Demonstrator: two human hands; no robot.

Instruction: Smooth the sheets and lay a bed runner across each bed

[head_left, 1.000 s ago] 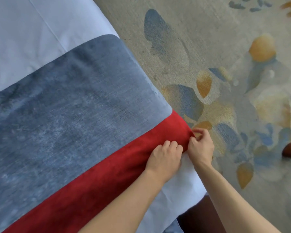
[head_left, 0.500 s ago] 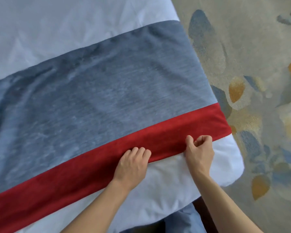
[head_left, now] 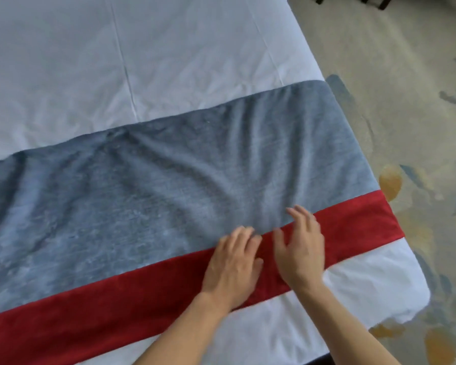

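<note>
Bed runner (head_left: 142, 196), grey with a red band, lies across the white sheet (head_left: 116, 61), rippled near the right edge. It looks soft, plush and light; flat palms should smooth it. Left hand (head_left: 232, 267) and right hand (head_left: 300, 248) rest open on it, gripping nothing.

– What is on the bed?

– A white sheet (head_left: 169, 54) covers it, creased lengthwise. Across it lies a bed runner (head_left: 132, 185), grey-blue with a red band along its near edge. The grey part is rippled.

– And the hands?

– Both lie side by side on the red band. The left hand (head_left: 232, 267) rests palm down, fingertips at the grey. The right hand (head_left: 302, 248) has its fingers spread, slightly blurred.

– Beyond the bed?

– A patterned carpet (head_left: 406, 101) at right.
</note>
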